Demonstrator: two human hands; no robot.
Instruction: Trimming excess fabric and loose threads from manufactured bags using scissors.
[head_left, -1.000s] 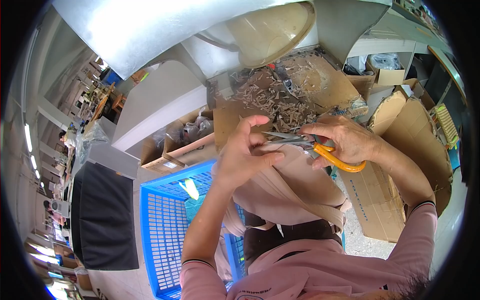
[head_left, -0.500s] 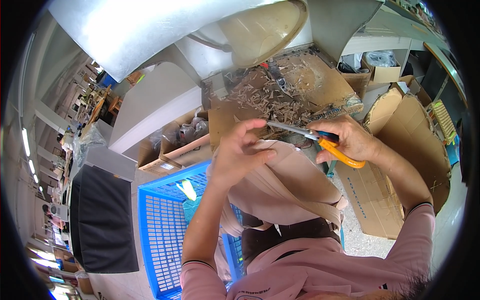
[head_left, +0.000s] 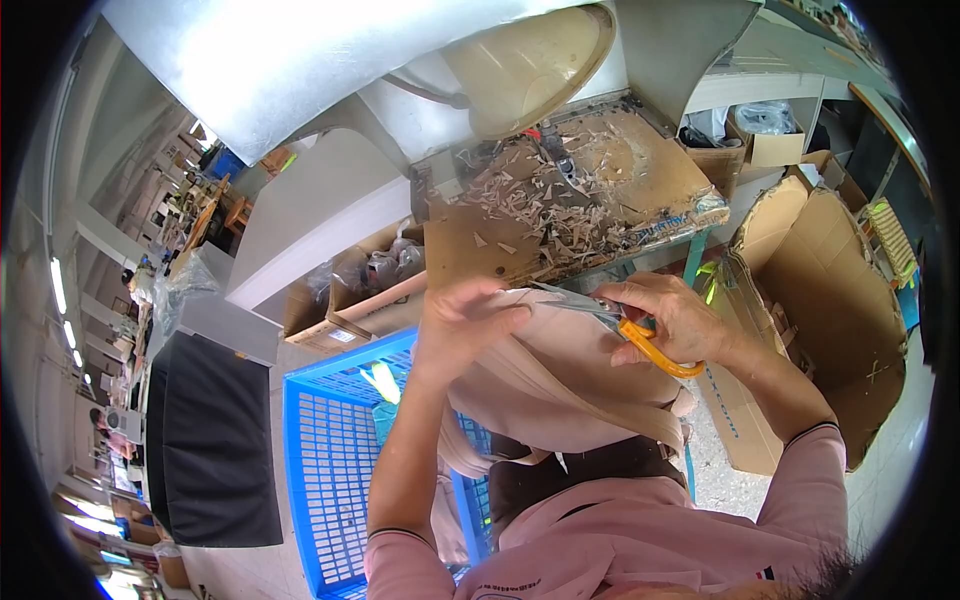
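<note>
A pale beige piece of fabric [head_left: 545,390], folded with long strips hanging from it, lies over my lap. My left hand [head_left: 460,325] pinches its upper left edge between thumb and fingers. In my right hand [head_left: 672,315] is a pair of scissors [head_left: 655,352] with orange handles, my fingers gripping the loops. Their metal blades are spread and point left, at the fabric's top edge close to my left fingertips. Whether the fabric lies between the blades is hard to tell.
Beyond my hands a cardboard-covered bench [head_left: 640,185] carries many beige scraps [head_left: 570,215] and a dark tool [head_left: 562,160]. A blue plastic basket [head_left: 330,480] stands at my left. Large cardboard boxes [head_left: 840,290] stand at right, and a box with plastic-wrapped items [head_left: 385,265] sits left of the bench.
Both hands have come down and nearer to me. The scissors' blades, closed together before by my left fingertips, are now spread at the fabric's edge.
</note>
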